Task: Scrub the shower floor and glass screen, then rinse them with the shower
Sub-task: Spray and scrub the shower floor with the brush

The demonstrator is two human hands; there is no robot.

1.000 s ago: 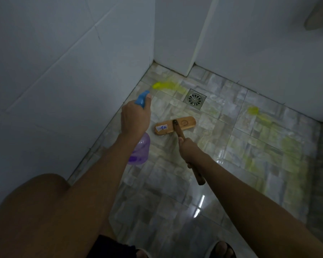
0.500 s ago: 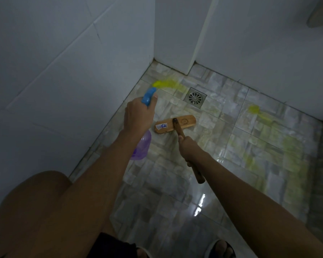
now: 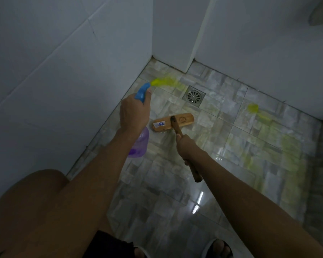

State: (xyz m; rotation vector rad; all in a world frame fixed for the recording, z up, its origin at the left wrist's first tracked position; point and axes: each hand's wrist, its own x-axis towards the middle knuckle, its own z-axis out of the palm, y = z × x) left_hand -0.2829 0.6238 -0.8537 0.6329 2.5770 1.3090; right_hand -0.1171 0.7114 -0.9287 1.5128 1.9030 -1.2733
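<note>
Head view: the left hand (image 3: 133,112) is wrapped round a spray bottle (image 3: 139,146), its fingers and the bottle's neck hidden behind the knuckles. The right hand (image 3: 187,146) clasps the scrub brush (image 3: 183,120) handle mid-length. The brush's wooden head rests on the shower floor (image 3: 157,183) just beyond that fist, near the drain (image 3: 193,95).

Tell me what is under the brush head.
The brush head rests on the tiled floor, near the drain. Its wooden back covers the bristles and the tile below, so whether yellow cleaner lies under it cannot be seen.
</note>
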